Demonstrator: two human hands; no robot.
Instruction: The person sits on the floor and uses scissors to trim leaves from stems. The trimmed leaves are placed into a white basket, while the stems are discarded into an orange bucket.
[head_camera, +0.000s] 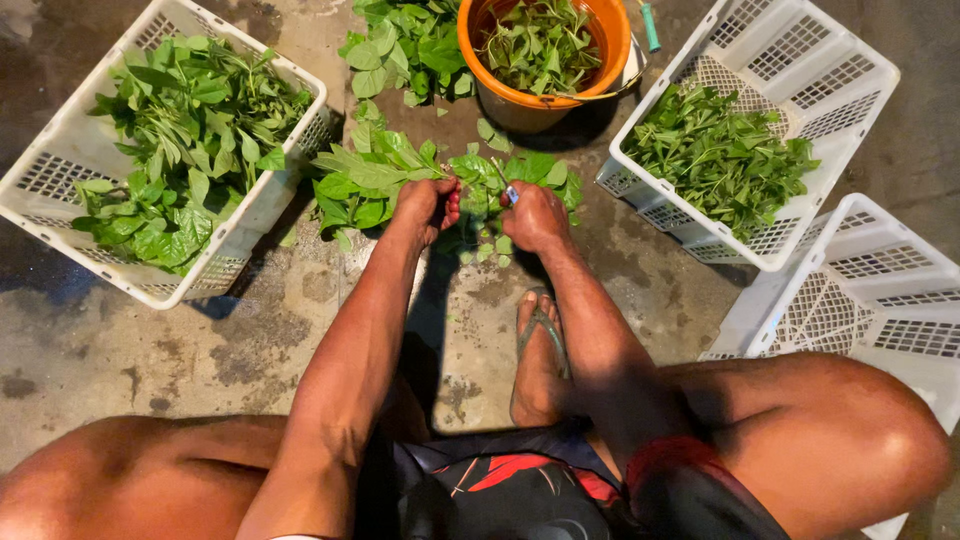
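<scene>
Leafy stems (375, 175) bunched in left hand (425, 205) grip, right hand (535, 215) beside

Bucket (545, 60) between 2 leaf-filled crates (60, 170)

The person's arms are bare from shoulder to wrist, with no sleeves, watch or bands showing. The left hand (428, 205) and the right hand (533, 215), near the middle of the frame, wear no gloves or rings that can be made out. Both knees and thighs, at the lower left and lower right, are bare too. At the bottom centre are dark shorts (520, 490) with a red pattern and thin pale lines. One foot at centre wears a flip-flop sandal (541, 330) with a dark, greyish strap.
</scene>
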